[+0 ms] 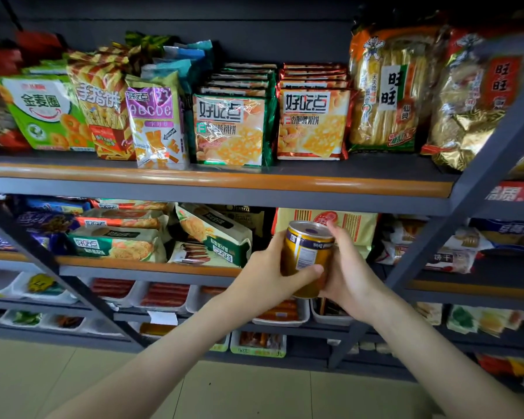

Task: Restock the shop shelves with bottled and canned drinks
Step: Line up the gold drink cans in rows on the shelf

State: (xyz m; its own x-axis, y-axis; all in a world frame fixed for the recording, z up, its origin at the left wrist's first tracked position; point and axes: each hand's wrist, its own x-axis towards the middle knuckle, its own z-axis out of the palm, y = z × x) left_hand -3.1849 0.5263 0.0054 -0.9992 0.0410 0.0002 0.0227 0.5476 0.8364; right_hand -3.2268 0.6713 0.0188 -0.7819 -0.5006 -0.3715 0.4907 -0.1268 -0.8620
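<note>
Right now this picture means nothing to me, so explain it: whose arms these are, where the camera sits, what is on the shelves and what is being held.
There is no machine here. A person wears one camera on the head, so you look forward and down along their bare arms. The left hand and the right hand grip a yellow can from either side, in front of the shop shelves. The top shelf carries upright snack bags. The one below holds biscuit packs, some lying flat. No other drinks show on these shelves. At the bottom is the pale floor.
</note>
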